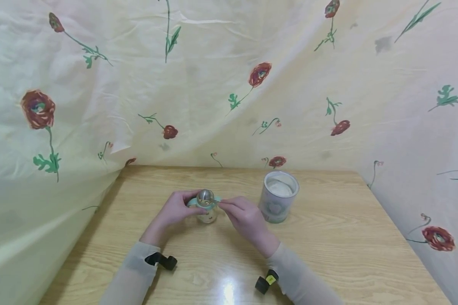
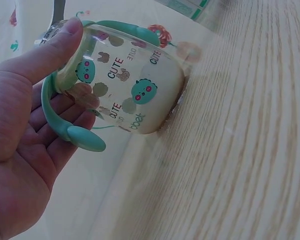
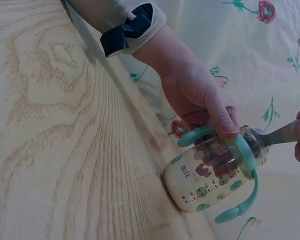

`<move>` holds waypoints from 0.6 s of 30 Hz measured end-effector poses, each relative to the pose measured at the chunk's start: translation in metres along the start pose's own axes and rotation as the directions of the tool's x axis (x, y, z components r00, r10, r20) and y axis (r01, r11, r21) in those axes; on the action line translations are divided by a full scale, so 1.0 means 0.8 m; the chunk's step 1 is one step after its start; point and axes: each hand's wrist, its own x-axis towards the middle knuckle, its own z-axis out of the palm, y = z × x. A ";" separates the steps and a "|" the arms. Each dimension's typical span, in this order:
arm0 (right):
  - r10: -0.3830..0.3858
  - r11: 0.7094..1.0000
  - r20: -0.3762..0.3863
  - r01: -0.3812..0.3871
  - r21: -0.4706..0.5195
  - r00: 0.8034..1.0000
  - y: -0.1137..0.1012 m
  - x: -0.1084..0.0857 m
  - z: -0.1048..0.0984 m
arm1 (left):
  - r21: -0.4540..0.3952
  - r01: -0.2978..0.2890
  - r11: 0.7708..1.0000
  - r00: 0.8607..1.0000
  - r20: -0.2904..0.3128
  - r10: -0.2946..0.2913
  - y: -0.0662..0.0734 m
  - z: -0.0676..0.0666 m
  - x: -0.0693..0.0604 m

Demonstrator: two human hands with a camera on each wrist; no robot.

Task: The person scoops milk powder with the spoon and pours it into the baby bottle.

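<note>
Green-handled bottle [image 2: 122, 77] (spoon [image 1: 206, 196] at top)

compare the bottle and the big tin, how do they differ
The bottle is see-through with printed cartoon faces, while the tin has a pale, opaque wall.
The bottle has two mint-green handles; none show on the tin.
The bottle is clearly smaller than the tin.
The left hand grips the bottle, whereas the tin stands unheld.
Both are upright and hold something whitish.
</note>
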 end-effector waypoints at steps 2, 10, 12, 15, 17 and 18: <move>-0.012 1.000 0.003 0.012 -0.013 1.000 0.001 0.000 0.000 | -0.003 -0.003 1.000 1.000 -0.001 0.003 0.000 0.000 0.000; 0.009 1.000 -0.028 -0.009 -0.009 1.000 0.001 -0.006 -0.001 | 0.019 -0.012 1.000 1.000 0.008 0.012 -0.003 0.004 -0.006; 0.051 0.999 -0.038 -0.051 -0.005 0.998 0.000 -0.007 -0.001 | 0.016 -0.010 1.000 1.000 0.002 0.010 -0.004 0.003 -0.007; 0.177 0.984 -0.044 -0.175 0.039 0.983 -0.003 -0.004 -0.001 | 0.012 -0.010 1.000 1.000 0.001 0.010 -0.002 0.002 -0.006; 0.262 0.962 -0.048 -0.257 0.088 0.964 -0.004 -0.003 -0.002 | 0.008 -0.017 1.000 1.000 0.008 0.017 -0.002 0.001 -0.004; 0.295 0.951 -0.049 -0.289 0.107 0.954 -0.004 -0.003 -0.003 | 0.005 -0.020 1.000 1.000 0.012 0.020 -0.002 0.001 -0.003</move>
